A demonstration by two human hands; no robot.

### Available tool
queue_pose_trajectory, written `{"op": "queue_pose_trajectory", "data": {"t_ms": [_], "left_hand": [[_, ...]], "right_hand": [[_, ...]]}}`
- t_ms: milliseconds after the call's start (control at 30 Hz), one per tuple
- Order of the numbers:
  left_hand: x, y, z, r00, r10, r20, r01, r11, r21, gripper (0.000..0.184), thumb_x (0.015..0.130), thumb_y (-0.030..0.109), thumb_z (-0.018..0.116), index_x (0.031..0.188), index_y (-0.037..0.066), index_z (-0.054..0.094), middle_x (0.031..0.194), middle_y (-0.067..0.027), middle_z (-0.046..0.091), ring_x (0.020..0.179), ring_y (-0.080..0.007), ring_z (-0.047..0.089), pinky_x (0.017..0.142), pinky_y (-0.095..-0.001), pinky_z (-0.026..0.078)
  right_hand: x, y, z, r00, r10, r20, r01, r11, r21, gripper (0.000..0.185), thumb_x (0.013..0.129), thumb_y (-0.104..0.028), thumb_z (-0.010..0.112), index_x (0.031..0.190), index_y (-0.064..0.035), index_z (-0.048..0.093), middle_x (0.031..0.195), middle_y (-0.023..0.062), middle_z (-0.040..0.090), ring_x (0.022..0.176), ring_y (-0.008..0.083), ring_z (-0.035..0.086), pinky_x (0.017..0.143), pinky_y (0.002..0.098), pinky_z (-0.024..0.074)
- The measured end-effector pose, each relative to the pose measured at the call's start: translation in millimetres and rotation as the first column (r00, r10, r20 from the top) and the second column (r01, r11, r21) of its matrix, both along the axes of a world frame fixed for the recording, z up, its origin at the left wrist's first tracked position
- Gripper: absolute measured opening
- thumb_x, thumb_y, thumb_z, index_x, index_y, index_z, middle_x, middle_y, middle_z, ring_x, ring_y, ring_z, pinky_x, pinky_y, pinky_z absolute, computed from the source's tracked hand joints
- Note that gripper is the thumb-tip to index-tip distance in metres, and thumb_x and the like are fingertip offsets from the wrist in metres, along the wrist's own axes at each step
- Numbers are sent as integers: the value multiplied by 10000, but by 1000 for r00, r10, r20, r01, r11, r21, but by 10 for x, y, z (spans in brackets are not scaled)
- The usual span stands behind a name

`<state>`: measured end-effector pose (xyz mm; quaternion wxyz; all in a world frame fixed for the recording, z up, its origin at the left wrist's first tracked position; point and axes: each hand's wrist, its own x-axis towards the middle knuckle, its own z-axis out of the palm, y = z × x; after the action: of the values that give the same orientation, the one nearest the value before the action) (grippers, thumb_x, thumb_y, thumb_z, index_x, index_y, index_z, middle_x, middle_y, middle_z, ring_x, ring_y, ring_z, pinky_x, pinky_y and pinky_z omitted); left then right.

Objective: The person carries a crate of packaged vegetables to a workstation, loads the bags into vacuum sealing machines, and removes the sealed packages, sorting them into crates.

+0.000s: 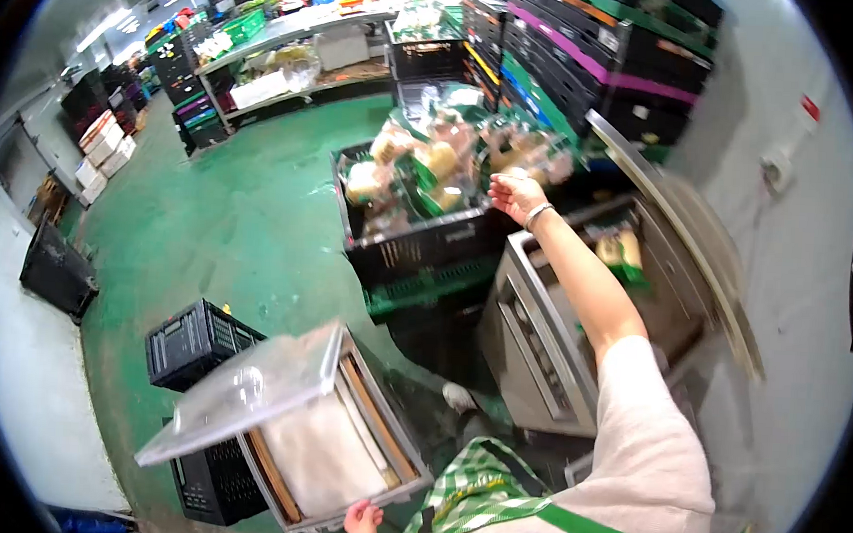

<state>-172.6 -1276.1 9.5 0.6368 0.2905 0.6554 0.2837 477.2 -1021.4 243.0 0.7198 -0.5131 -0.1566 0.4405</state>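
Observation:
My right hand [515,194] reaches out over the right side of a black crate [437,240], close to clear and green bags of pale produce [437,163] heaped in it. Its fingers are curled, and whatever they might hold is too small to make out. Low in the view, my left hand [363,520] is at the edge of an open machine [325,454] with a raised clear lid [256,393]; its fingers look bent together. Under my right arm, a steel machine [538,340] with its lid up holds a green-and-clear bag [620,253].
Stacked black crates [591,68] rise behind the heaped crate. Empty black crates [201,342] sit on the green floor at left, and a black bin [58,266] stands by the left wall. A long worktable [304,33] with produce and people is at the back.

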Motion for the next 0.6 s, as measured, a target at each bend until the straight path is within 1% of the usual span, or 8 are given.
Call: {"op": "queue_pose_trajectory", "data": {"t_ms": [133, 167, 200, 233, 267, 333, 533, 600], "left_hand": [[716, 246, 453, 999, -27, -24, 26, 998, -48, 314, 814, 117, 570, 1087, -32, 531, 896, -123, 612, 752, -186, 610, 592, -270, 507], [681, 168, 7, 943, -264, -205, 285, 955, 80, 295, 828, 122, 557, 1081, -28, 535, 895, -112, 610, 750, -177, 604, 616, -259, 501], [1365, 499, 897, 993, -104, 51, 110, 983, -148, 276, 841, 130, 552, 1071, -21, 540, 906, -112, 609, 758, -174, 601, 650, -252, 499], [1539, 532, 917, 993, -116, 28, 119, 977, -175, 268, 839, 125, 558, 1064, -20, 540, 894, -107, 610, 747, -164, 600, 653, -243, 489], [1678, 531, 833, 987, -137, 86, 146, 984, -106, 241, 832, 126, 581, 1030, -9, 550, 850, -99, 612, 715, -152, 592, 609, -243, 478], [1904, 577, 793, 986, -160, 49, 165, 977, -133, 218, 830, 44, 538, 1042, -4, 526, 843, -93, 611, 712, -154, 613, 612, -233, 490], [2050, 823, 969, 991, -136, 8, 136, 978, -159, 227, 837, 52, 531, 1056, -7, 524, 871, -88, 608, 748, -146, 607, 682, -236, 488], [1983, 834, 1026, 994, -102, 26, 104, 987, -119, 222, 839, 50, 524, 1052, -15, 521, 881, -96, 609, 756, -154, 610, 687, -244, 493]], "right_hand": [[1136, 1301, -576, 938, -233, 257, 280, 945, -168, 126, 799, -189, 606, 785, -65, 591, 631, 10, 547, 510, 115, 513, 384, 257, 406], [1278, 1478, -592, 921, -290, 262, 347, 914, -209, 161, 808, -226, 600, 771, -70, 582, 611, 4, 515, 493, 105, 483, 362, 242, 376], [1507, 1690, -729, 851, -274, 449, 425, 861, -280, 272, 785, -325, 625, 800, -55, 591, 648, 25, 542, 511, 135, 492, 400, 267, 392], [1813, 1915, -1001, 751, -225, 621, 498, 811, -307, 390, 740, -415, 644, 803, -31, 607, 698, 50, 571, 575, 168, 519, 466, 323, 430], [2077, 2136, -1254, 770, -217, 601, 513, 771, -378, 569, 675, -446, 643, 929, 63, 632, 920, 197, 639, 858, 279, 619, 816, 332, 451], [2109, 2297, -1300, 705, -180, 686, 596, 676, -434, 524, 680, -445, 622, 902, 29, 655, 903, 202, 641, 895, 291, 613, 802, 338, 454], [1776, 2288, -842, 472, 17, 881, 612, 713, -342, 351, 714, -365, 590, 787, -32, 669, 792, 168, 649, 788, 280, 626, 716, 355, 464], [1359, 2252, -663, 564, -287, 774, 443, 897, 10, 265, 784, -250, 572, 729, 5, 618, 598, 88, 586, 539, 149, 506, 536, 320, 417]]}}
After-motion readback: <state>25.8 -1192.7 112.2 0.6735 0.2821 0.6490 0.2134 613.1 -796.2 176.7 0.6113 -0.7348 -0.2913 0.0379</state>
